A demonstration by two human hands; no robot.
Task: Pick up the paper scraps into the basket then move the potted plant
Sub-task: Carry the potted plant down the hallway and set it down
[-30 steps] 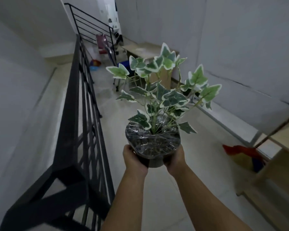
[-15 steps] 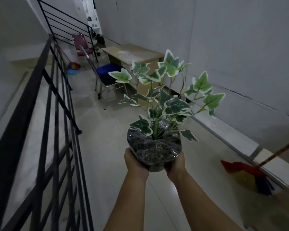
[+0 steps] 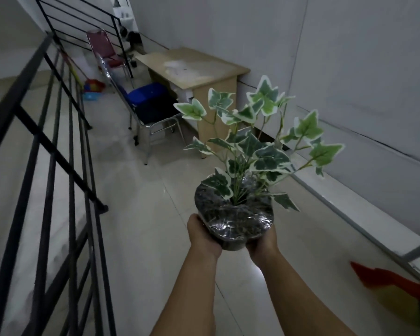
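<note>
Fingers of both hands cup the potted plant upright.

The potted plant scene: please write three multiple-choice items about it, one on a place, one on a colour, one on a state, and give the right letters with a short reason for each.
1. Where is the black railing relative to the potted plant?
A. to its left
B. to its right
C. directly behind the desk

2. What colour are the edges of the plant's leaves?
A. red
B. white
C. purple

3. How is the potted plant supported?
A. it stands on the floor
B. it rests on the desk
C. both hands hold it in the air

Answers:
1 A: the black railing runs along the left side, while the potted plant is right of centre.
2 B: the green leaves have white margins.
3 C: the left hand and the right hand cup the pot from both sides, above the floor, short of the desk.
</note>
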